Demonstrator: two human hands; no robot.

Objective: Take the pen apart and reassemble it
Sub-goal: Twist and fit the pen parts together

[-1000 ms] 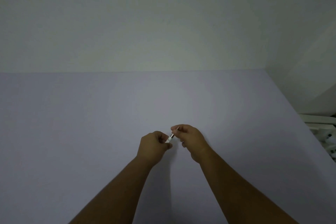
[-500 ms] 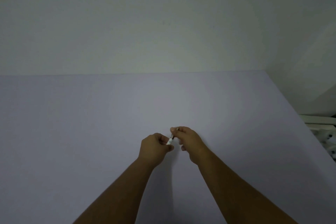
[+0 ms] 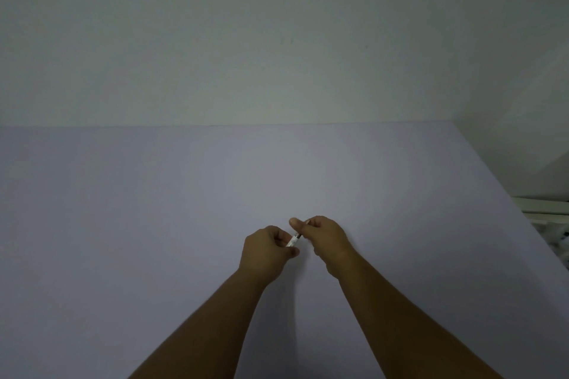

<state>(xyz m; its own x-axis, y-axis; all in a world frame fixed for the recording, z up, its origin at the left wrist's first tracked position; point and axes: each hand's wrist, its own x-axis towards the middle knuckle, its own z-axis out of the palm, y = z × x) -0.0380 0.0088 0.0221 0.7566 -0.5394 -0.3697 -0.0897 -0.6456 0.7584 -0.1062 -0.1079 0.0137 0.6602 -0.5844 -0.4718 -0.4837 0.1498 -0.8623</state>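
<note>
A small pen (image 3: 293,240) with a pale barrel and a dark band shows only as a short stretch between my two hands, slanting up to the right. My left hand (image 3: 265,251) is closed around its lower end. My right hand (image 3: 323,237) pinches its upper end with thumb and fingers. Both hands hover just above the lilac table (image 3: 154,209), near its middle. Most of the pen is hidden inside my fists, so I cannot tell which parts are joined.
The lilac table runs back to a plain pale wall (image 3: 277,40). Its right edge slants down toward the right. Beyond that edge stands some white furniture (image 3: 548,212).
My hands have drawn a little closer together around the pen, and the visible stretch of pen between them is shorter. Both hands have stayed in about the same spot.
</note>
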